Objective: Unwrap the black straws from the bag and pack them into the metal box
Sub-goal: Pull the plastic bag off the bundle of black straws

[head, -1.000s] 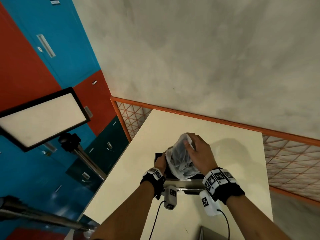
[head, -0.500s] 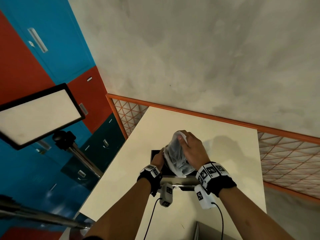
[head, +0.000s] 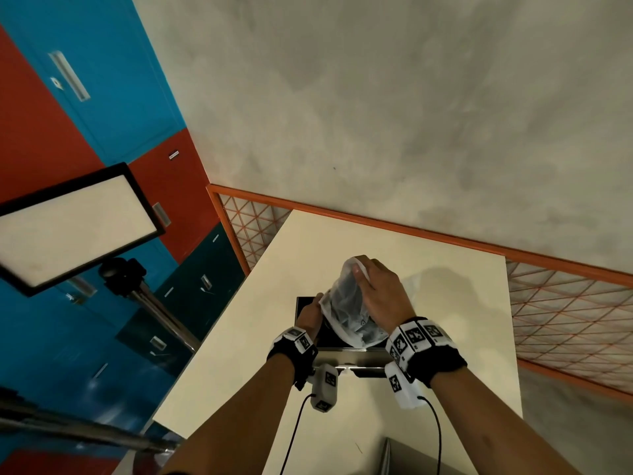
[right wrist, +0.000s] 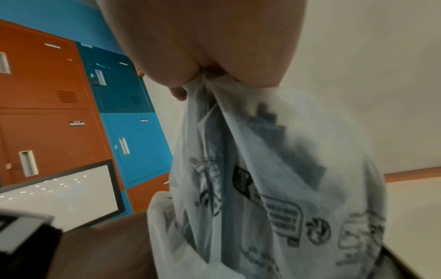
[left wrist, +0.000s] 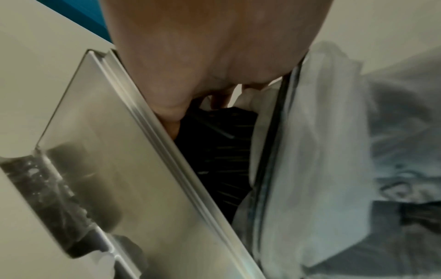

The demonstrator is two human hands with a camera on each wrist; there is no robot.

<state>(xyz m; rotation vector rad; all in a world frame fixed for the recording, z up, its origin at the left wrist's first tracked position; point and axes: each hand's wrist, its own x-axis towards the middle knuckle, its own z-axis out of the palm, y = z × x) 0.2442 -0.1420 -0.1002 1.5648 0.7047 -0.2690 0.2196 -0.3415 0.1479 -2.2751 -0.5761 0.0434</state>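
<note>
My right hand grips the bunched closed end of a translucent printed plastic bag and holds it upside down over the open metal box. In the right wrist view the bag hangs from that hand's pinch. Black straws lie inside the box, between its steel wall and the bag's mouth. My left hand reaches into the box's left side, with its fingers curled at the edge of the bag's mouth. Most of the box's inside is hidden behind the bag.
The box stands mid-way on a cream table. A second metal piece lies at the near edge. An orange mesh railing borders the far and right sides. A light panel on a stand and coloured lockers are on the left.
The head view has shifted a little. Both hands and the raised bag keep the same place over the box.
</note>
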